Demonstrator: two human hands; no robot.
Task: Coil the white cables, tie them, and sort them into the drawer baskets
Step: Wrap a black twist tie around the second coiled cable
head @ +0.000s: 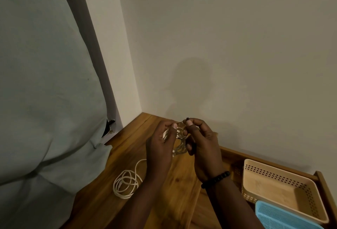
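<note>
A person's two hands work above the far end of a wooden tabletop (102, 192), binding a coiled white cable (179, 148) with a thin dark tie (181, 137). The left hand (160, 148) grips the bundle's left side, thumb and fingers curled round the gathered loops; the right hand (202, 143), a dark beaded bracelet (216, 179) at its wrist, pinches the tie's end between thumb and forefinger at the top of the coil, with the remaining fingers curled behind the loops. The tie appears to pass across the strands, though how far it is wound or fastened cannot be told. To finish this step well, the left hand would best keep the loops pressed flat and even so none slips out, while the right draws the tie snug around the whole bundle before twisting or knotting it close against the strands, firm enough to hold, not so tight as to kink the wire. A second white cable (125, 183) lies loosely looped and untied on the tabletop, near and left of the hands. To the right, in an open drawer (322, 183), wait a beige basket (280, 174) and, nearer, a blue basket (277, 214); neither shows a cable inside.
</note>
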